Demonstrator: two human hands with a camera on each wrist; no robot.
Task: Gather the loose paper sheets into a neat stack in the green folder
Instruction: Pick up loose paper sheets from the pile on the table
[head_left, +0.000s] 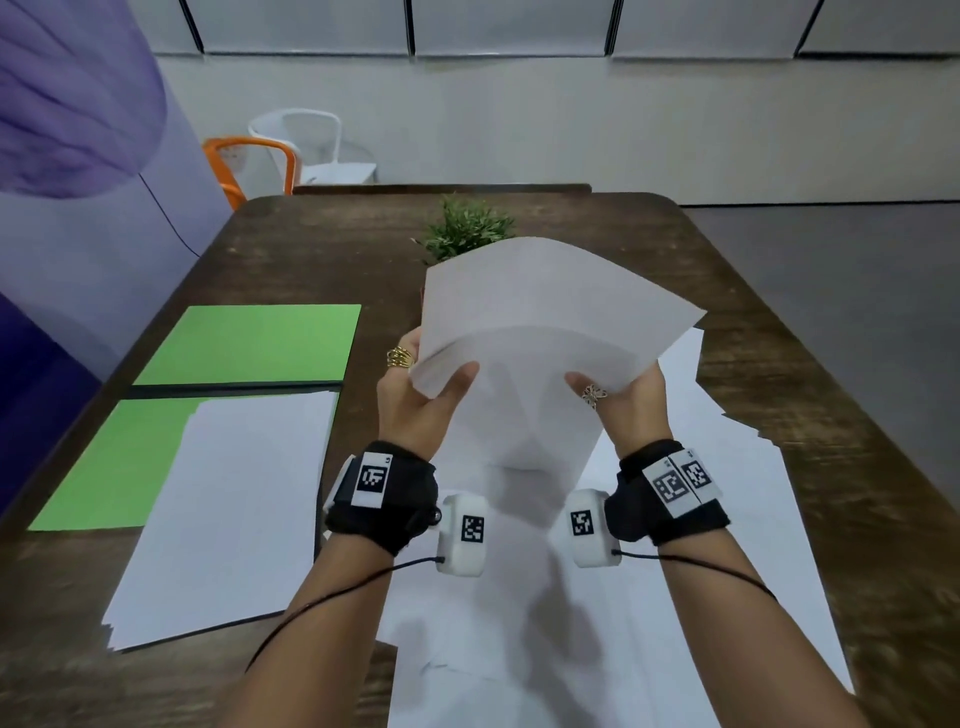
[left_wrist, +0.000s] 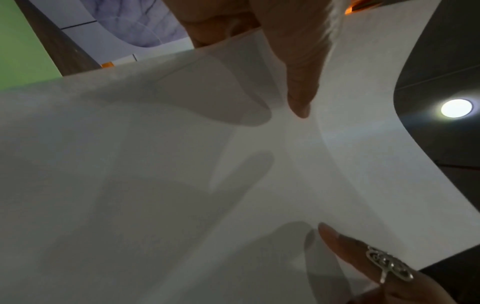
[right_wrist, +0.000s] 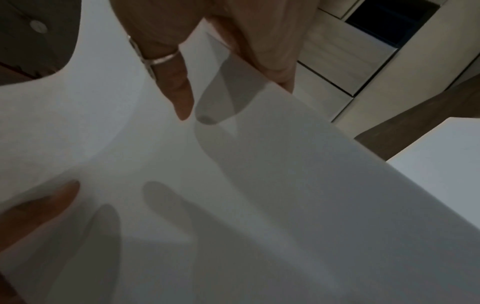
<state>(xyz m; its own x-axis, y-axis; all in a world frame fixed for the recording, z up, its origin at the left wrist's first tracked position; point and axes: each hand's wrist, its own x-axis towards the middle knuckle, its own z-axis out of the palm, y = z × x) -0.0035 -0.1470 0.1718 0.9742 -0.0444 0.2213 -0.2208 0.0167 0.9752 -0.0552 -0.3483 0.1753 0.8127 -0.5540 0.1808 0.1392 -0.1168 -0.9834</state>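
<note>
— Both hands first, from the head view: what are they doing?
— Left hand (head_left: 415, 405) and right hand (head_left: 631, 397) each grip a lower corner of a bundle of held sheets (head_left: 550, 322), thumbs on top, fingers underneath. The bundle is raised above the table (head_left: 322, 244) and bows upward, its far edge hiding part of a small green plant (head_left: 465, 228).
— And the green folder?
— The green folder (head_left: 244, 345) lies open at the table's left side. A stack of sheets (head_left: 228, 514) rests on its nearer half, overhanging the near edge. More loose sheets (head_left: 701, 519) lie spread on the table beneath and to the right of the hands.
— Anything behind the table?
— An orange chair (head_left: 249, 166) and a white chair (head_left: 311, 140) by the wall.
— The left wrist view?
— Paper fills it. The left thumb (left_wrist: 298, 61) presses on the sheets from above, finger shadows show through, and a ringed finger of the right hand (left_wrist: 374, 259) pinches the lower edge. A strip of green folder shows at the upper left.
— The right wrist view?
— Much the same: the right thumb with a ring (right_wrist: 168, 67) lies on the paper, fingers curled behind it, and the left thumb (right_wrist: 41, 207) touches it at the lower left.
</note>
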